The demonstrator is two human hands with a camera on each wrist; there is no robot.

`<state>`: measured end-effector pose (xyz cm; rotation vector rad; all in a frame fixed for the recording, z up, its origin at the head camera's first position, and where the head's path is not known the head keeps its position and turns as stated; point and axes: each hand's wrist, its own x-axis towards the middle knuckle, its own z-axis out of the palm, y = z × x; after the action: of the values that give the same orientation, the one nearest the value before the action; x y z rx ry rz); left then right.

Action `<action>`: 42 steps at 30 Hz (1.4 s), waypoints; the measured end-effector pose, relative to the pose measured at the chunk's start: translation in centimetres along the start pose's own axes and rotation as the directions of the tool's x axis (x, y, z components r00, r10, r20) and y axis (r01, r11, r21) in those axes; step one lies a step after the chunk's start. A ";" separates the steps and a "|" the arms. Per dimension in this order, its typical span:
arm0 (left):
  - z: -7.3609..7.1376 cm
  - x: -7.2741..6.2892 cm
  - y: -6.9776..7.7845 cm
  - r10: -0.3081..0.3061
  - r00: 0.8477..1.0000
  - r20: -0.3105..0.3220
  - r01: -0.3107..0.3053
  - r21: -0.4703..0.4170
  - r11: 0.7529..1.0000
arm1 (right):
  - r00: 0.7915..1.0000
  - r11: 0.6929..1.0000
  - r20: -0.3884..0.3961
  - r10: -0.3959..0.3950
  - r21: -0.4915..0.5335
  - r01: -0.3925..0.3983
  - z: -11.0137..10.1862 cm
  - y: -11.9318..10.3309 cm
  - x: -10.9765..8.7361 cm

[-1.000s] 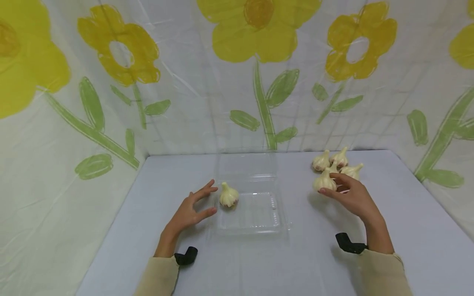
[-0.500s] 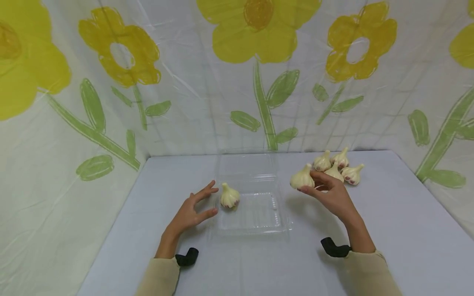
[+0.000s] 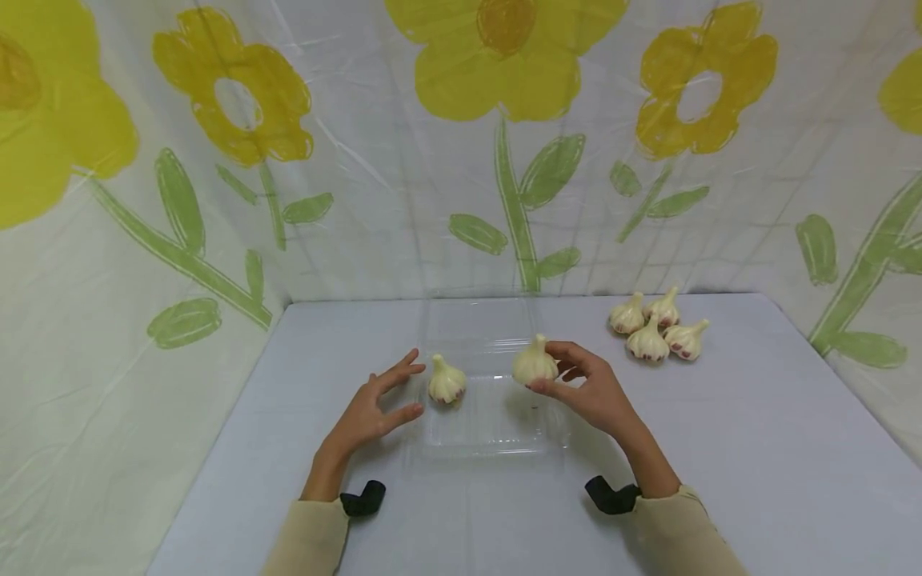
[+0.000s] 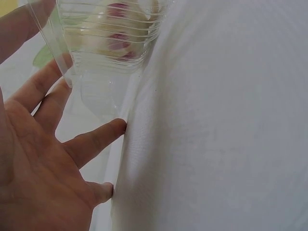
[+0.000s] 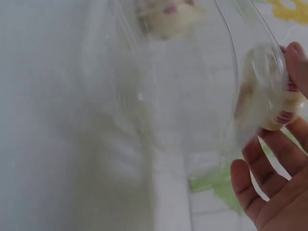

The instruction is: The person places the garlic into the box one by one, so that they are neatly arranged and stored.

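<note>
My right hand pinches a garlic bulb between thumb and fingers, over the right side of a clear plastic clamshell box. In the right wrist view that held bulb shows partly through the box's clear wall. Another garlic bulb sits in the left part of the box, stem up. My left hand is beside the box's left edge, fingers spread and holding nothing. The left wrist view has its fingertips right at the ribbed plastic wall, behind which the purple-marked bulb shows.
Several more garlic bulbs stand grouped at the back right of the white table. The box's lid lies folded back toward the rear edge. A flower-printed curtain rises behind the table.
The right hand has carried its garlic bulb leftward from the group at the back right to above the box. The left hand and the bulb in the box have stayed put.
</note>
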<state>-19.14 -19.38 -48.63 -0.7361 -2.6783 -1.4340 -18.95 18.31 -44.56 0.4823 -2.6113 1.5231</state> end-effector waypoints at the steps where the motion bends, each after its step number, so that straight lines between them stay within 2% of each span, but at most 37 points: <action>1: 0.0 0.0 0.0 -0.001 1.000 0.000 0.001 -0.002 1.000 | 1.000 1.000 0.007 -0.014 -0.007 0.014 0.4 -0.2 0.1; 5: 0.0 -0.3 0.1 -0.006 1.000 -0.001 0.006 -0.003 1.000 | 0.999 0.998 0.030 -0.042 -0.036 0.043 1.6 -0.9 0.2; 11: 0.0 -0.2 0.1 -0.001 1.000 -0.003 0.001 0.005 1.000 | 0.995 0.997 0.072 -0.067 -0.026 0.069 3.1 -1.9 0.3; 18: -0.3 0.0 0.1 -0.002 1.000 -0.004 0.002 0.013 1.000 | 0.980 0.990 0.159 -0.123 -0.050 0.132 5.5 -3.1 0.8; 27: -0.2 -0.2 -0.1 -0.002 1.000 -0.008 0.002 -0.006 1.000 | 0.946 0.988 0.307 -0.105 -0.079 0.135 7.8 -4.0 1.6; 31: 0.0 -0.2 0.0 -0.004 1.000 -0.004 0.004 -0.011 1.000 | 0.936 0.988 0.333 -0.115 -0.063 0.144 8.6 -3.8 1.8; 36: 0.0 -0.1 0.2 -0.002 1.000 -0.003 0.002 -0.017 1.000 | 0.934 0.993 0.349 -0.077 -0.053 0.102 9.3 -3.9 1.9; 42: -0.1 -0.1 0.2 -0.009 1.000 -0.002 0.009 -0.016 1.000 | 0.914 0.994 0.402 -0.052 -0.062 0.084 10.1 -3.7 2.1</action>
<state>-19.01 -19.39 -48.50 -0.7244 -2.6755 -1.4583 -18.86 7.46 -46.05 0.9604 -2.8965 1.4185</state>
